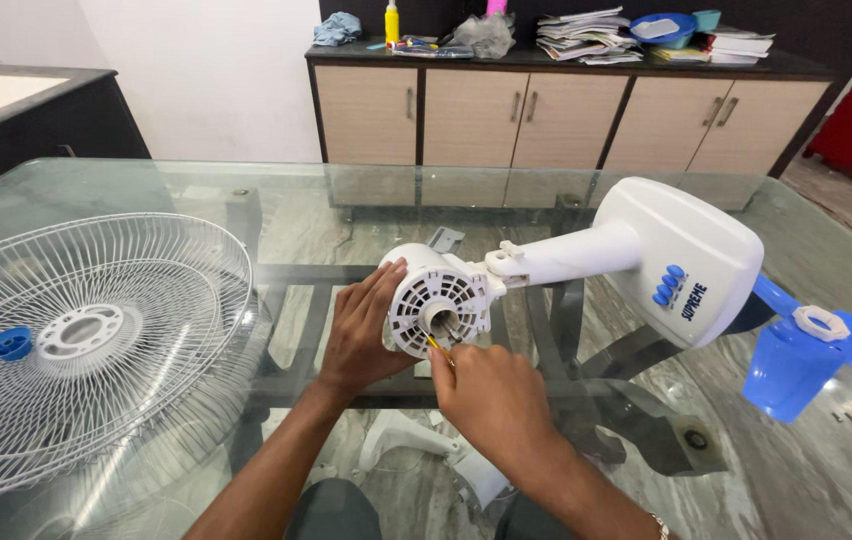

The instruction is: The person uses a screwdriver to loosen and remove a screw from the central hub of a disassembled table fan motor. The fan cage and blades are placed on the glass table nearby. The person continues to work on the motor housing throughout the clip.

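Head view: my left hand [361, 335] has its fingers [383, 283] spread and wrapped on the side of the white fan motor housing [436, 305], bracing it so it can't roll on the glass desk [346, 190]. Right hand [496, 400] is closed around a yellow-handled screwdriver [438, 350], tip just past my fingertips at the housing's centre hole. Fan body [681, 255] lies on its side, well right of my fingers, which turns the housing face toward me. Wire grille [86, 340] sits flat, far left of my left fingers; blue blade [806, 350] far right.
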